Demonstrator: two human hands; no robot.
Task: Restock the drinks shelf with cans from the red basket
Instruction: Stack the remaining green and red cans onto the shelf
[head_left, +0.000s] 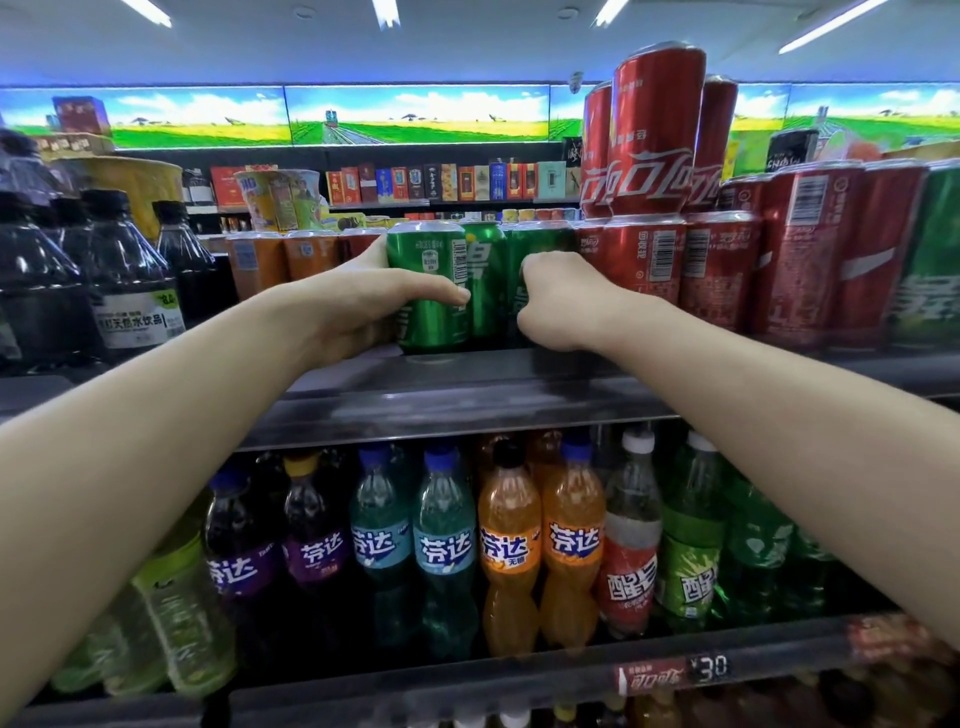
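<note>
A green can (431, 270) stands at the front edge of the top drinks shelf (467, 384), and my left hand (363, 301) grips it from the left with the thumb across its front. My right hand (561, 301) is wrapped around another green can (540, 241) just to the right. A third green can (485, 275) stands between them, further back. Orange cans (280, 254) line the shelf to the left and red cola cans (675, 260) to the right. The red basket is out of view.
Red cola cans (654, 130) are stacked in a second tier at upper right. Dark bottles (130, 280) fill the shelf's left end. Below, a lower shelf holds soda bottles (509, 540) in purple, blue, orange, red and green. A price strip (675, 673) runs along its edge.
</note>
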